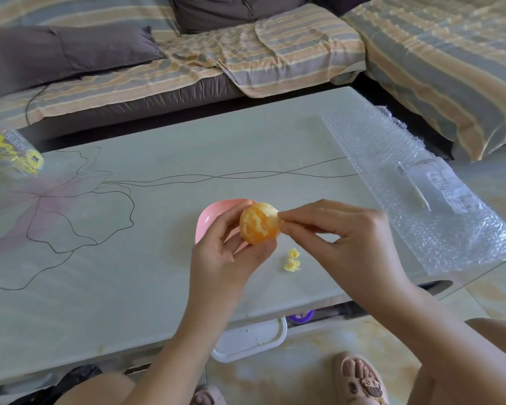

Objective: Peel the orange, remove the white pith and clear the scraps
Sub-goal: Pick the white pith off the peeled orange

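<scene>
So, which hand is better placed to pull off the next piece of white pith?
The right hand. Its fingers already pinch at the orange on its upper right side, while the left hand is occupied cradling the fruit from below.

Orange [259,224] held above table [158,258], bowl [209,219] behind it, pith scraps [292,260] right, bubble wrap [406,182] far right.

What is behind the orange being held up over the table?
A pink bowl sits on the table behind the orange. Only its left part shows; the orange and the left hand cover the rest, so any contents are hidden.
</scene>
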Demonstrator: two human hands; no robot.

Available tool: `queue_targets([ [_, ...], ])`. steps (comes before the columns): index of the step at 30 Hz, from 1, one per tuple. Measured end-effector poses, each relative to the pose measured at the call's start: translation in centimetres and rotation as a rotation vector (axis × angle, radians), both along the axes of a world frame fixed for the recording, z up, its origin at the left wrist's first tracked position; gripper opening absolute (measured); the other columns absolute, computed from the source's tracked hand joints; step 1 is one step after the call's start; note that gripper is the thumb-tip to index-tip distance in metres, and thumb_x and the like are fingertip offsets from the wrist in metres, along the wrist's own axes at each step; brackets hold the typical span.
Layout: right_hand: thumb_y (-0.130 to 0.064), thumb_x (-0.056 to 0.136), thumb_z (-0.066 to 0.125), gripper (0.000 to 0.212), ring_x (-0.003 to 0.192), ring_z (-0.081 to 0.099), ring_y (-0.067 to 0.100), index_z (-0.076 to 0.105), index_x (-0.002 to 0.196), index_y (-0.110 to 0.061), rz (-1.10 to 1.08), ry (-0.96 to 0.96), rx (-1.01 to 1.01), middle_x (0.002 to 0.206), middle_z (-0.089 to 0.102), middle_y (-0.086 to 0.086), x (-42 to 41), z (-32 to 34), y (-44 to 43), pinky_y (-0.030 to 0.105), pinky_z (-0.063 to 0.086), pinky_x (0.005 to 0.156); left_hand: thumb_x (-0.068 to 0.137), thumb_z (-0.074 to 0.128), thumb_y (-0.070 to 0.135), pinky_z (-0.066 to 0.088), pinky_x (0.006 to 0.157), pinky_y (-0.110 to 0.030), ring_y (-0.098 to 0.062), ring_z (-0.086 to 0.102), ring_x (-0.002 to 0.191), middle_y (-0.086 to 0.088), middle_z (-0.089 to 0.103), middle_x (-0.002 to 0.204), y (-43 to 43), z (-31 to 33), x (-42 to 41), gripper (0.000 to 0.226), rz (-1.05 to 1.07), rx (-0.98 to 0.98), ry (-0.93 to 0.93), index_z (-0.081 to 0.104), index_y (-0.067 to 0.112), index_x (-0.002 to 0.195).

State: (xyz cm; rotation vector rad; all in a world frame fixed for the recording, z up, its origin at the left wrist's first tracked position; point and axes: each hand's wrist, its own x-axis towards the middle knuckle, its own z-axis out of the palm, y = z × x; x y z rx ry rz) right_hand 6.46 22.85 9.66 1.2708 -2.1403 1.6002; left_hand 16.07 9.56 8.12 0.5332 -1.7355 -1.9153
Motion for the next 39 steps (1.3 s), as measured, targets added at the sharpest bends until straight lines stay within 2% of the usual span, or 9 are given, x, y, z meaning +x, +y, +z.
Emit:
queue_targets([
  [4, -0.013, 0.078, 0.075, 0.008, 0.074, 0.067, 0.002, 0.077, 0.085, -0.013, -0.044, 0.057, -0.024, 0.082, 0.073, -0.005, 0.5, -0.4, -0.4, 0.023, 0.053, 0.064, 0.070, 0.077, -0.004, 0.053, 0.082, -0.018, -0.012, 0.067, 0.103, -0.001, 0.070, 0.112, 0.6, -0.1, 0.0, 0.052, 0.059, -0.098, 0.037, 0.063, 0.014, 0.116],
  [8, -0.013, 0.077, 0.073, 0.006, 0.069, 0.066, 0.003, 0.077, 0.082, -0.014, -0.101, 0.079, -0.014, 0.079, 0.073, -0.005, 0.9, -0.5, -0.7, 0.024, 0.052, 0.061, 0.067, 0.081, 0.003, 0.054, 0.087, -0.027, -0.016, 0.067, 0.104, -0.003, 0.069, 0.112, 1.1, -0.1, 0.1, 0.054, 0.130, -0.180, 0.064, 0.064, 0.019, 0.115],
  [11, -0.011, 0.077, 0.070, 0.007, 0.062, 0.062, 0.007, 0.076, 0.078, -0.013, -0.172, 0.158, 0.019, 0.076, 0.072, -0.005, 1.2, -0.6, -1.0, 0.027, 0.050, 0.056, 0.065, 0.080, 0.014, 0.053, 0.088, -0.027, -0.015, 0.066, 0.105, -0.002, 0.068, 0.115, 1.3, 0.0, 0.1, 0.055, 0.164, -0.230, 0.070, 0.064, 0.021, 0.117],
  [15, -0.009, 0.077, 0.068, 0.008, 0.056, 0.061, 0.015, 0.074, 0.075, -0.012, -0.211, 0.246, 0.060, 0.071, 0.069, -0.003, 1.2, -0.7, -1.3, 0.030, 0.048, 0.048, 0.066, 0.081, 0.020, 0.052, 0.090, -0.031, -0.015, 0.065, 0.107, 0.002, 0.068, 0.114, 1.4, -0.1, 0.2, 0.056, 0.184, -0.284, 0.065, 0.063, 0.022, 0.119],
  [22, -0.009, 0.077, 0.070, 0.008, 0.066, 0.066, 0.008, 0.076, 0.080, -0.012, -0.127, 0.144, 0.019, 0.078, 0.073, -0.003, 1.1, -0.5, -1.2, 0.026, 0.051, 0.059, 0.064, 0.082, 0.012, 0.053, 0.088, -0.025, -0.014, 0.066, 0.104, 0.009, 0.069, 0.109, 1.2, -0.1, 0.2, 0.056, 0.206, -0.307, 0.060, 0.064, 0.027, 0.115],
  [27, -0.010, 0.077, 0.068, 0.007, 0.058, 0.063, 0.014, 0.075, 0.076, -0.012, -0.180, 0.222, 0.058, 0.072, 0.071, -0.003, 1.1, -0.5, -1.3, 0.030, 0.049, 0.051, 0.064, 0.082, 0.024, 0.053, 0.089, -0.030, -0.018, 0.066, 0.105, 0.003, 0.068, 0.113, 1.3, -0.2, 0.1, 0.059, 0.195, -0.307, 0.054, 0.064, 0.018, 0.120],
  [31, -0.010, 0.077, 0.067, 0.008, 0.051, 0.060, 0.019, 0.073, 0.072, -0.011, -0.220, 0.287, 0.074, 0.067, 0.068, -0.002, 1.2, -0.4, -1.4, 0.029, 0.046, 0.044, 0.067, 0.079, 0.021, 0.053, 0.091, -0.035, -0.021, 0.066, 0.106, 0.002, 0.068, 0.114, 1.3, -0.4, 0.1, 0.055, 0.185, -0.322, 0.052, 0.064, 0.018, 0.120],
  [39, -0.008, 0.073, 0.067, 0.006, 0.051, 0.059, 0.021, 0.069, 0.069, -0.012, -0.252, 0.248, 0.096, 0.061, 0.063, -0.001, 1.1, -0.4, -1.5, 0.030, 0.047, 0.045, 0.067, 0.080, 0.023, 0.054, 0.090, -0.039, -0.024, 0.065, 0.105, 0.005, 0.067, 0.116, 1.4, -0.7, 0.0, 0.057, 0.162, -0.330, 0.059, 0.064, 0.015, 0.121],
])
